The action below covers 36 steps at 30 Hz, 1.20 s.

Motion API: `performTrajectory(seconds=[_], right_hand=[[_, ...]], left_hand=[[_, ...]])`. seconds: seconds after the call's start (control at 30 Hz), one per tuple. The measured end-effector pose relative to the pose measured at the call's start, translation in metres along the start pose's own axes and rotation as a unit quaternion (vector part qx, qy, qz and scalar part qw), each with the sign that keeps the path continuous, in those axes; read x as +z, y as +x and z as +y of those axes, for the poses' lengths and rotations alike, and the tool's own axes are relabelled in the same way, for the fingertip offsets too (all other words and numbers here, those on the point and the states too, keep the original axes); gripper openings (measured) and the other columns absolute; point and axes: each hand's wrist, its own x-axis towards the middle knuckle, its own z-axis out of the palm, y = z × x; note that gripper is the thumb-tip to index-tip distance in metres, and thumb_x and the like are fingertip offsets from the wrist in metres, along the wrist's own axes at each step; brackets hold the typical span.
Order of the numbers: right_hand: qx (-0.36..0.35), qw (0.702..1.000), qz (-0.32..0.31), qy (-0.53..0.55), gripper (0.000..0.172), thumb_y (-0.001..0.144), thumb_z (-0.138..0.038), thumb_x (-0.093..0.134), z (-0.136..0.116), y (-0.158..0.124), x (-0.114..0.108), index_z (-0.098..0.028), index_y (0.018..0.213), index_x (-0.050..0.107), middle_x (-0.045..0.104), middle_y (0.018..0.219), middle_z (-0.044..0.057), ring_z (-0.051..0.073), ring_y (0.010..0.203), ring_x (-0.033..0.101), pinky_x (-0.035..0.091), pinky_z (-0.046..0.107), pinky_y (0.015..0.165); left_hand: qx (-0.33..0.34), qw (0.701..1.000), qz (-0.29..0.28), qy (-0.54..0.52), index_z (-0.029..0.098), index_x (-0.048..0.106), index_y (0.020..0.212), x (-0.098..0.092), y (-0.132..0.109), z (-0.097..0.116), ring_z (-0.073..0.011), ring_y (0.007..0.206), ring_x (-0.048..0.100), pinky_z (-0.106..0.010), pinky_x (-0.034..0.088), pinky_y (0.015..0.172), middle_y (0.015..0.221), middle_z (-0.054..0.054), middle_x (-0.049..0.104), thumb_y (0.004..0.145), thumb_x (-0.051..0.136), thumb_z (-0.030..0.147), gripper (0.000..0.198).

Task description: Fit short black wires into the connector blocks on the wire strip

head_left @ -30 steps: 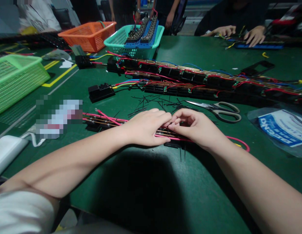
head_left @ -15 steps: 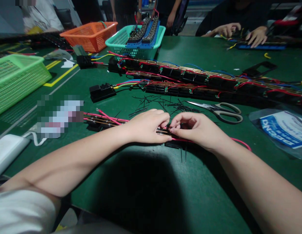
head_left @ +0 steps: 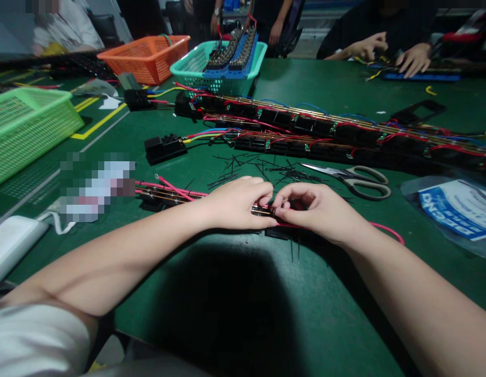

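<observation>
A narrow black strip (head_left: 152, 200) with brass-coloured rods and red wires lies across the green table in front of me. My left hand (head_left: 243, 203) is closed over its middle, thumb along the near side and fingers curled over the far side. Right beside it, my right hand (head_left: 305, 209) pinches a small dark bit at the strip, apparently a black cable tie (head_left: 273, 210); the fingers partly hide it. Two thin black tails stick out below the strip under my right hand. Beyond both hands lie loose black cable ties (head_left: 287, 173) in a scattered heap.
Scissors (head_left: 354, 178) lie right of the ties, near a labelled plastic bag (head_left: 458, 207). Longer wired strips (head_left: 305, 118) stretch across behind. Green (head_left: 38, 131), orange (head_left: 148, 55) and turquoise (head_left: 219, 76) baskets stand left and at the back. A co-worker's hands (head_left: 413, 58) handle a blue-based strip opposite.
Hardly anything differs. My right fingertips have shifted very slightly at the strip, while my left hand stays in place. The co-worker's hand opposite has moved a little.
</observation>
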Motion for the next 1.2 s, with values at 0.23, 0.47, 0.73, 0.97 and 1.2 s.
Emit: performTrajectory(seconds=[0.23,0.47,0.73,0.97,1.2], right_hand=[[-0.003,1.0,0.005,-0.004,0.01,0.068,-0.023,0.074,-0.0004,0.0002,0.0002,-0.018,0.074,0.068,0.061,0.067,-0.001,0.012,0.062,0.053,0.043,0.024,0.059],[-0.001,1.0,0.006,-0.014,0.011,0.069,-0.025,0.074,-0.0004,-0.0001,-0.0001,-0.018,0.073,0.067,0.061,0.066,0.0,0.012,0.061,0.052,0.043,0.024,0.058],[-0.006,1.0,0.013,-0.024,0.008,0.069,-0.023,0.072,0.001,-0.0002,0.0008,-0.017,0.073,0.067,0.061,0.065,-0.001,0.011,0.061,0.051,0.042,0.024,0.057],[-0.011,0.998,0.023,-0.052,0.008,0.068,-0.024,0.072,0.0012,-0.0005,0.0029,-0.018,0.071,0.067,0.061,0.066,0.0,0.012,0.061,0.052,0.042,0.025,0.058],[-0.012,0.998,0.013,-0.053,0.008,0.07,-0.025,0.071,0.0006,-0.0011,0.0006,-0.018,0.072,0.067,0.064,0.068,0.001,0.014,0.063,0.054,0.044,0.026,0.06]], left_hand=[[-0.004,1.0,-0.004,-0.002,0.02,0.045,0.076,-0.0003,0.0,-0.0001,-0.0172,0.078,0.048,-0.029,0.034,0.07,0.079,0.0,0.053,0.078,0.065,0.046,0.033],[-0.004,1.0,-0.004,0.001,0.02,0.046,0.076,-0.0007,-0.0001,0.0004,-0.0174,0.078,0.049,-0.029,0.035,0.07,0.08,0.0,0.053,0.078,0.065,0.045,0.032],[0.004,1.0,-0.013,0.006,0.02,0.046,0.077,-0.0017,-0.0001,0.0,-0.0179,0.08,0.049,-0.03,0.036,0.072,0.082,-0.001,0.054,0.08,0.063,0.047,0.032],[-0.002,1.0,-0.012,0.01,0.019,0.047,0.076,-0.0011,0.0001,0.0007,-0.0186,0.081,0.05,-0.03,0.035,0.07,0.082,-0.001,0.054,0.08,0.063,0.046,0.032],[-0.005,1.0,-0.01,0.008,0.02,0.046,0.076,-0.0009,0.0001,0.001,-0.0183,0.08,0.049,-0.03,0.035,0.071,0.081,-0.001,0.054,0.08,0.064,0.046,0.032]])
